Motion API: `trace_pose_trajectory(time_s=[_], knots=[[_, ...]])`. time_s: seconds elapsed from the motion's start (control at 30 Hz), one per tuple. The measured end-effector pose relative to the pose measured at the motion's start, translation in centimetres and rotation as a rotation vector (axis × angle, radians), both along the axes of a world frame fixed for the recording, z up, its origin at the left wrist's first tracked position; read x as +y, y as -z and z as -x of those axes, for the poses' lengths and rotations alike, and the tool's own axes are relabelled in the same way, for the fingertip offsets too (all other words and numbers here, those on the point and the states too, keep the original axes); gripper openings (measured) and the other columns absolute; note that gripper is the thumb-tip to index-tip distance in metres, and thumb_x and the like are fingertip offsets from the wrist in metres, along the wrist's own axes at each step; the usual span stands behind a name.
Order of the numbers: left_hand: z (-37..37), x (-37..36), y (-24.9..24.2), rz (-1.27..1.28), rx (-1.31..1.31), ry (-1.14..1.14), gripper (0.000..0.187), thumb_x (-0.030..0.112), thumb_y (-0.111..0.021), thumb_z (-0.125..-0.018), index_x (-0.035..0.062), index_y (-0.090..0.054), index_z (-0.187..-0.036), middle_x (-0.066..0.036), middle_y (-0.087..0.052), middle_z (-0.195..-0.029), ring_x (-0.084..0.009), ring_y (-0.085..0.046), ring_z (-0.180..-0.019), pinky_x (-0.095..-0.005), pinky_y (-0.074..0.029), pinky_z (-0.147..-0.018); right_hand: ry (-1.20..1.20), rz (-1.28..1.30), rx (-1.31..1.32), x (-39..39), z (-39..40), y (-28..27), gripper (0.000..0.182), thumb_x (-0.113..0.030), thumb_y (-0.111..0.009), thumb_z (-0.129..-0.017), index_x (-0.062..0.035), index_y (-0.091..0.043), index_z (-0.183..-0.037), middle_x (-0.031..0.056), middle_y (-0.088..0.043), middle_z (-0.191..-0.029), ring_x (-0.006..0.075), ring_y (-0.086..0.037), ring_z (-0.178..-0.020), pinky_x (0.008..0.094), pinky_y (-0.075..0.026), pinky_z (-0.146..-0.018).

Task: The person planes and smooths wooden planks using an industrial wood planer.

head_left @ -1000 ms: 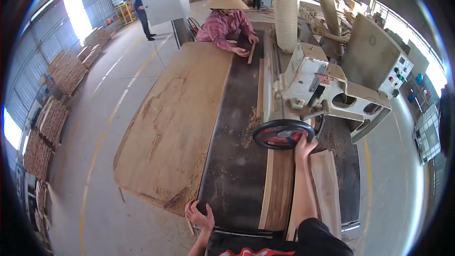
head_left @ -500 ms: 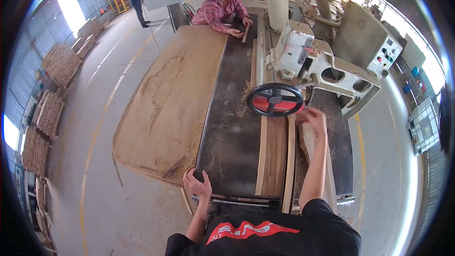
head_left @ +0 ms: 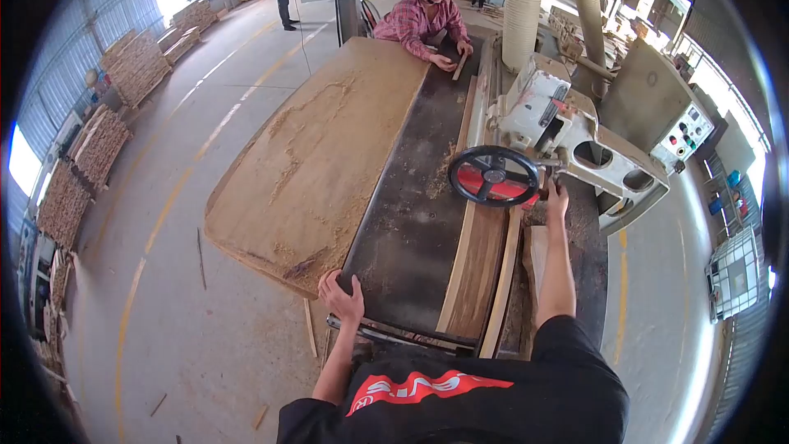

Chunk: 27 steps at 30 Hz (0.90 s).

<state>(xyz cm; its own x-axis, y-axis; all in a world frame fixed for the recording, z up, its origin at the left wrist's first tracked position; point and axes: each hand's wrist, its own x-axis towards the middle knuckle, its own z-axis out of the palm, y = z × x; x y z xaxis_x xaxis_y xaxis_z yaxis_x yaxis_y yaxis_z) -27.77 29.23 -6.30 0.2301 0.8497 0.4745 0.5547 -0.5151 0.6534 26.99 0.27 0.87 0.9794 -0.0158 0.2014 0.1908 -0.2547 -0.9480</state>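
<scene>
My left hand rests on the near left corner of the dark machine table, beside the wooden side table, its thumb and fingers apart. Reaching forward, my right hand is closed at the machine just right of the black handwheel; what it holds there is too small to make out. Below the wheel, a brown board lies lengthwise on the machine table, with a narrow pale strip to its right. Another pale wood piece lies under my right forearm.
Across the table a co-worker in a conical hat handles a short wood stick. A hose rises behind the machine head. The control box stands right. Wood stacks line the left side.
My right hand has moved up and forward to the machine beside the handwheel. My left hand stays at the table corner. The whole view has shifted slightly.
</scene>
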Motion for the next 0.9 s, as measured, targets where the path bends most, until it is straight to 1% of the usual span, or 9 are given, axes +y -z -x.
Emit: trace_pose_trajectory(time_s=[0.1, 0.23, 0.3, 0.37, 0.43, 0.53, 0.63, 0.73, 0.9], knots=[[-0.1, 0.0, 0.1, 0.013, -0.018, -0.005, 0.042, 0.023, -0.080, -0.087, 0.0067, -0.063, -0.122, -0.016, -0.063, -0.126, -0.0378, -0.055, -0.126, -0.0506, -0.039, -0.111, -0.059, -0.362, 0.110, 0.2, 0.0, 1.1, 0.045, -0.049, -0.067, -0.105, -0.0037, -0.072, -0.105, 0.0006, -0.068, -0.093, 0.0127, -0.060, -0.086, 0.0326, -0.048, -0.082], [-0.1, 0.2, 0.3, -0.005, -0.010, -0.005, 0.041, 0.022, -0.080, -0.086, 0.0080, -0.063, -0.121, -0.016, -0.063, -0.125, -0.0385, -0.055, -0.126, -0.0514, -0.039, -0.111, -0.043, -0.447, 0.165, 0.4, 1.3, -0.8, 0.049, -0.053, -0.062, -0.107, -0.0105, -0.068, -0.084, -0.0054, -0.055, -0.082, 0.0096, -0.049, -0.080, 0.0305, -0.042, -0.076], [-0.3, 0.3, 0.3, -0.011, -0.008, -0.008, 0.041, 0.023, -0.079, -0.087, 0.0078, -0.063, -0.122, -0.016, -0.063, -0.126, -0.0387, -0.055, -0.127, -0.0517, -0.039, -0.111, -0.089, -0.366, 0.187, -1.0, -0.8, 1.0, 0.045, -0.050, -0.064, -0.107, -0.0070, -0.073, -0.096, -0.0031, -0.064, -0.091, 0.0108, -0.054, -0.087, 0.0311, -0.045, -0.082], [0.0, 0.1, 0.7, -0.013, 0.011, -0.003, 0.042, 0.025, -0.078, -0.088, 0.0077, -0.064, -0.123, -0.016, -0.064, -0.126, -0.0387, -0.055, -0.127, -0.0518, -0.039, -0.111, -0.080, -0.360, 0.122, -0.6, -0.8, 1.8, 0.044, -0.044, -0.066, -0.106, -0.0017, -0.073, -0.115, 0.0017, -0.072, -0.108, 0.0138, -0.061, -0.100, 0.0315, -0.047, -0.094], [-0.1, 0.3, 1.1, -0.030, 0.019, -0.011, 0.042, 0.026, -0.078, -0.088, 0.0075, -0.064, -0.123, -0.016, -0.064, -0.126, -0.0387, -0.055, -0.127, -0.0519, -0.039, -0.111, -0.036, -0.161, 0.100, -0.2, 0.5, 0.9, 0.046, -0.037, -0.068, -0.104, 0.0005, -0.067, -0.131, 0.0060, -0.072, -0.126, 0.0172, -0.063, -0.116, 0.0313, -0.044, -0.105], [0.0, 0.3, 1.0, -0.032, 0.007, 0.003, 0.043, 0.027, -0.078, -0.089, 0.0075, -0.064, -0.124, -0.016, -0.064, -0.125, -0.0389, -0.055, -0.126, -0.0520, -0.040, -0.110, -0.081, -0.200, 0.087, -0.2, 0.4, 2.2, 0.044, -0.033, -0.069, -0.103, -0.0007, -0.065, -0.134, 0.0065, -0.070, -0.129, 0.0183, -0.062, -0.120, 0.0316, -0.043, -0.107], [0.0, 0.3, 0.8, -0.030, 0.001, 0.007, 0.043, 0.026, -0.078, -0.088, 0.0074, -0.063, -0.124, -0.016, -0.065, -0.125, -0.0386, -0.056, -0.126, -0.0516, -0.040, -0.110, -0.099, -0.216, 0.124, -0.3, 1.0, 1.6, 0.044, -0.029, -0.069, -0.103, -0.0019, -0.063, -0.137, 0.0075, -0.068, -0.133, 0.0185, -0.060, -0.123, 0.0324, -0.041, -0.108], [0.0, 0.2, 0.7, -0.030, -0.008, 0.010, 0.042, 0.025, -0.079, -0.088, 0.0074, -0.064, -0.124, -0.016, -0.065, -0.125, -0.0381, -0.056, -0.126, -0.0515, -0.040, -0.110, -0.098, -0.282, 0.068, 0.0, 1.7, 1.2, 0.032, -0.026, -0.069, -0.102, -0.0048, -0.067, -0.126, 0.0034, -0.069, -0.114, 0.0167, -0.061, -0.109, 0.0315, -0.043, -0.100], [0.1, 0.4, 1.0, -0.028, -0.012, 0.016, 0.044, 0.028, -0.079, -0.089, 0.0078, -0.063, -0.124, -0.016, -0.063, -0.127, -0.0389, -0.054, -0.128, -0.0516, -0.039, -0.111, -0.111, -0.272, 0.060, 0.3, 2.3, 0.5, 0.040, -0.027, -0.069, -0.101, -0.0054, -0.065, -0.134, 0.0038, -0.068, -0.121, 0.0168, -0.060, -0.113, 0.0326, -0.042, -0.103]])
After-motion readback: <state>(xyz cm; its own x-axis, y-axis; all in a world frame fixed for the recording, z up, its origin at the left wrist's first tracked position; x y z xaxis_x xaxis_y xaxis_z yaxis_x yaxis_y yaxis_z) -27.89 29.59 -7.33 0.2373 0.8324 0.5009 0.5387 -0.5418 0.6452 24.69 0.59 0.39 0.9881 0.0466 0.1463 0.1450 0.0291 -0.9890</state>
